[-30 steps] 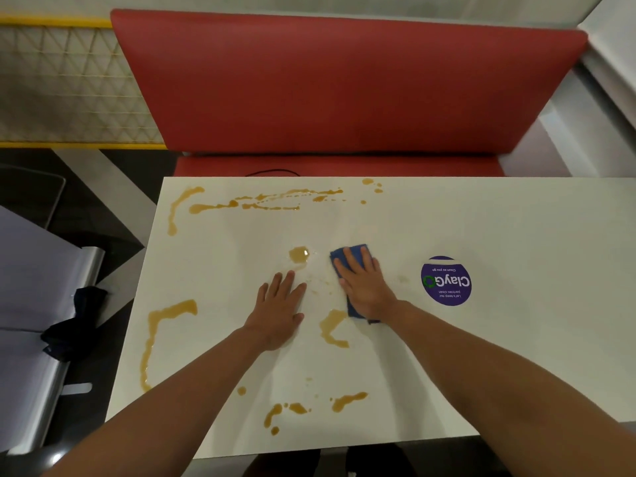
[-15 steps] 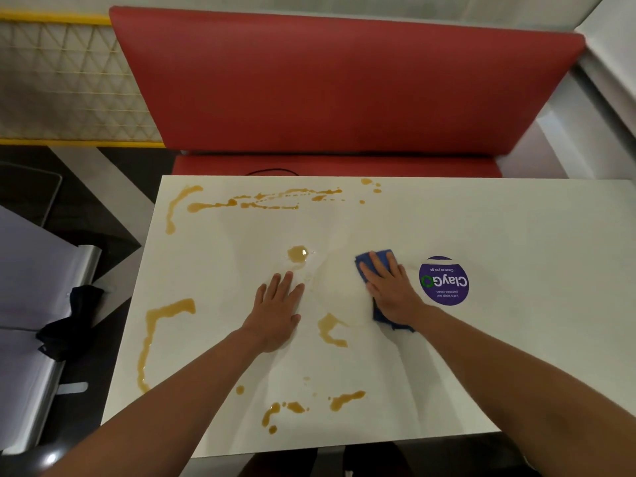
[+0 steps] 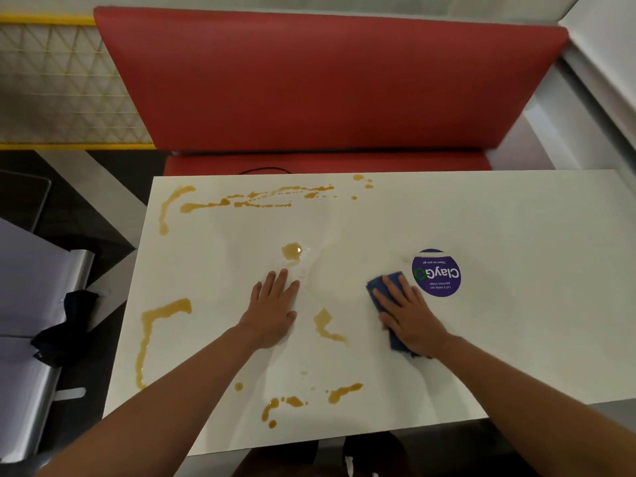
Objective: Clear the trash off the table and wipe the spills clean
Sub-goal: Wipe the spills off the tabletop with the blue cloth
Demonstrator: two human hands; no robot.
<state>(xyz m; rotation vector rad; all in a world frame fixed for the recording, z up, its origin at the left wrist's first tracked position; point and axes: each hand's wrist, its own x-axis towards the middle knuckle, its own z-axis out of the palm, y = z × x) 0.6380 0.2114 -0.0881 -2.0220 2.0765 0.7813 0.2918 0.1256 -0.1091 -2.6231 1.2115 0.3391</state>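
Note:
A white table [image 3: 516, 235] carries several brown spills: a long streak along the far edge [image 3: 254, 197], a small puddle at the centre [image 3: 292, 251], an L-shaped trail at the left [image 3: 155, 325], a short streak between my hands [image 3: 325, 323] and drops near the front edge [image 3: 309, 399]. My right hand [image 3: 409, 315] presses flat on a folded blue cloth [image 3: 377, 289], just left of a round purple sticker [image 3: 436, 273]. My left hand [image 3: 273, 304] rests flat on the bare table, fingers straight, just below the centre puddle.
A red padded bench [image 3: 327, 84] stands behind the table. At the left are a grey metal seat [image 3: 31, 373] with a dark cloth [image 3: 65, 325] hanging on it, and a yellow-framed mesh barrier [image 3: 58, 84].
My right hand has slid the blue cloth rightwards across the table, from beside the centre puddle to next to the purple sticker. My left hand has stayed in place.

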